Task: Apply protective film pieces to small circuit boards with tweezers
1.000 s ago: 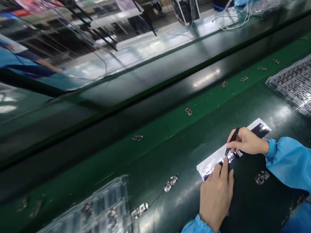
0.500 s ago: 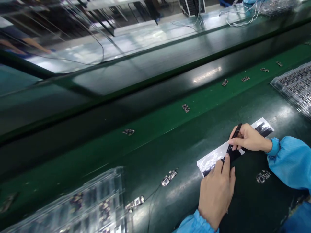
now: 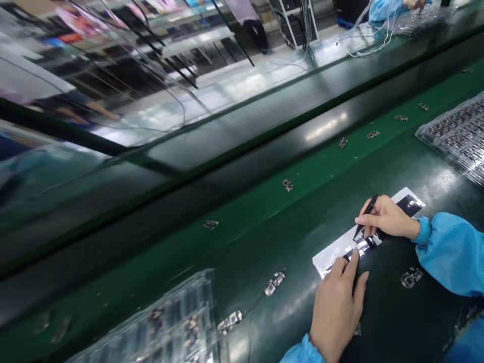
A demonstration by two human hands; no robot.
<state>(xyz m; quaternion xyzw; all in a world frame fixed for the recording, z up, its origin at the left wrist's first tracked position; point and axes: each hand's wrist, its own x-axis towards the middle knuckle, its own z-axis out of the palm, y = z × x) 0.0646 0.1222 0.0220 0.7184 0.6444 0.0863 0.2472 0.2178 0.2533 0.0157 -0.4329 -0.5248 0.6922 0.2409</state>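
A white backing strip [image 3: 330, 254] with black and shiny stickers on it lies slantwise on the green work surface. My left hand [image 3: 336, 307] rests its fingertips on the strip's lower part, fingers stretched out and thumb apart. Above the strip, my right hand [image 3: 389, 217] is closed around slim black tweezers [image 3: 370, 205], their tip at the strip near my left index finger. A small circuit board [image 3: 411, 277] lies below my right wrist. Another board [image 3: 357, 330] is partly hidden beside my left hand.
Several small boards lie along the green conveyor belt [image 3: 257, 212]. Two boards, one here [image 3: 274, 283] and one here [image 3: 230, 321], lie left of my hands by thin dark wires. Clear trays of boards stand at right [image 3: 457, 133] and lower left [image 3: 170, 327]. A co-worker's blue sleeve [image 3: 385, 9] shows across the belt.
The view has shifted, so the belt and trays sit lower and farther right. My left fingertips have drawn slightly back from the tweezers' tip, showing a shiny patch on the strip.
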